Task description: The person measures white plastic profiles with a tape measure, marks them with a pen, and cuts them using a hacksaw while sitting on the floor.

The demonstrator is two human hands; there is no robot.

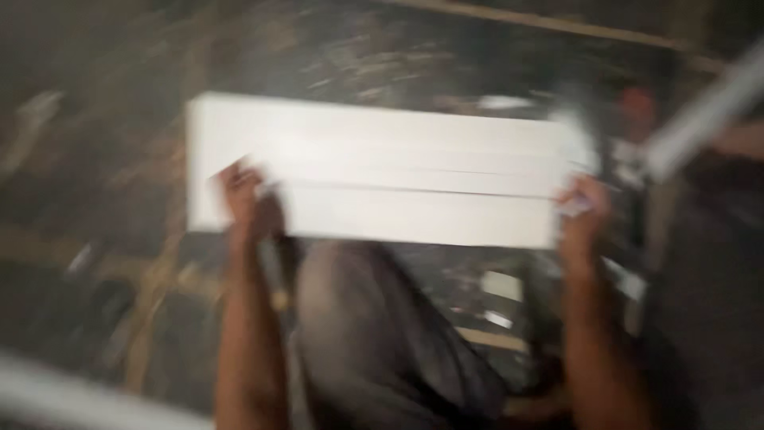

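A long white rectangular panel (382, 171) lies flat across the middle of the blurred head view, made of a few stacked strips. My left hand (243, 199) grips its near-left edge, and a dark thin tool seems to hang under that hand. Over at the near-right corner my right hand (585, 209) holds the panel's end. Both forearms reach up from the bottom of the picture. My grey-clad knee (374, 334) shows between the arms, under the panel.
The ground below is dark and littered with debris and small white scraps (501, 285). A white bar (704, 111) slants at the upper right, and another pale bar (72, 398) crosses the lower left. Wooden slats (159, 271) lie at left.
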